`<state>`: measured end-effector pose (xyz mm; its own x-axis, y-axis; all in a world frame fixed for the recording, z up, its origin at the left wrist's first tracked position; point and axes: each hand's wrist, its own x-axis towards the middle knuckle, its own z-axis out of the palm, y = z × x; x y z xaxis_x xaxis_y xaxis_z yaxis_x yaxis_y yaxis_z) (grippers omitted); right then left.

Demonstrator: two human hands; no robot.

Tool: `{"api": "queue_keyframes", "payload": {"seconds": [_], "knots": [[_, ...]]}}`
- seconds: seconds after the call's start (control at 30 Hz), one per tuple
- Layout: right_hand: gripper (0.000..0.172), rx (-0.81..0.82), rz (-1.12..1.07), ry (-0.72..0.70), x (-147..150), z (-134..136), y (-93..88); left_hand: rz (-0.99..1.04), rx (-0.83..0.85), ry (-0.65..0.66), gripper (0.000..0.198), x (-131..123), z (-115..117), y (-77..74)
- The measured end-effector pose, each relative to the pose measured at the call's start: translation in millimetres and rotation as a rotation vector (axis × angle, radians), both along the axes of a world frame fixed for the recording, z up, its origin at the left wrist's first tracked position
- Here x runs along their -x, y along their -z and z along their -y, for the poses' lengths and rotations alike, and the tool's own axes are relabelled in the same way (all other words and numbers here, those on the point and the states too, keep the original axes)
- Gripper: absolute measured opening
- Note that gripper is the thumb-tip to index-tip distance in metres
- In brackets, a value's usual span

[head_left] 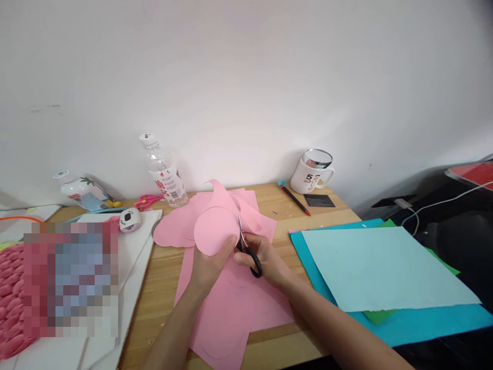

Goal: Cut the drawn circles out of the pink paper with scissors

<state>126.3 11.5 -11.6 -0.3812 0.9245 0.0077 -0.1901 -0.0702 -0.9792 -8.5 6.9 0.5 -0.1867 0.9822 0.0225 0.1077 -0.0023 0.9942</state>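
My left hand [208, 264] is closed on a rounded piece of pink paper [213, 228], holding it up above the desk. My right hand [264, 257] grips black-handled scissors [248, 249], their blades pointing up into the edge of that paper. A curl of cut pink paper bends away behind the blades. More pink sheets [231, 308] lie flat on the wooden desk [162, 280] under both hands.
Light blue, teal and green sheets [381, 267] lie stacked at the right. At the back stand a white mug [313, 172], a red pen [295, 198], a plastic bottle [164, 172] and pink scissors [148, 200]. White boards [131, 252] and a pink knitted thing [11, 298] fill the left.
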Motion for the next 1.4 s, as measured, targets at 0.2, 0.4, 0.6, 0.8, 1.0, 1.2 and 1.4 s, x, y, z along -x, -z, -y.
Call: {"api": "queue_keyframes", "payload": {"seconds": [0.2,0.4,0.6,0.8,1.0,1.2,1.4], "knots": [[0.04,-0.015,0.0,-0.012,0.6,0.1,3.3,0.015,0.007,-0.025,0.037,-0.4,-0.6,1.7],[0.036,-0.017,0.043,-0.011,-0.2,0.1,3.4,0.014,-0.002,-0.022,0.032,0.2,-1.5,1.8],[0.033,-0.002,0.038,-0.02,-0.9,-0.1,5.9,0.011,0.005,-0.008,0.026,-0.5,-1.7,-2.8],[0.03,0.017,0.019,-0.028,-1.5,-0.6,9.0,0.004,0.019,-0.026,0.025,1.1,-1.9,-0.1],[0.029,0.048,0.03,-0.018,-1.5,1.0,5.6,-0.01,-0.026,-0.048,0.031,1.6,-3.6,1.2],[0.028,0.067,0.043,-0.007,-0.9,1.9,7.3,-0.045,-0.04,-0.079,0.026,2.1,-3.3,1.2],[0.03,0.026,0.022,-0.015,2.2,3.0,11.1,-0.033,-0.075,-0.087,0.027,-1.4,-2.4,0.7]]}}
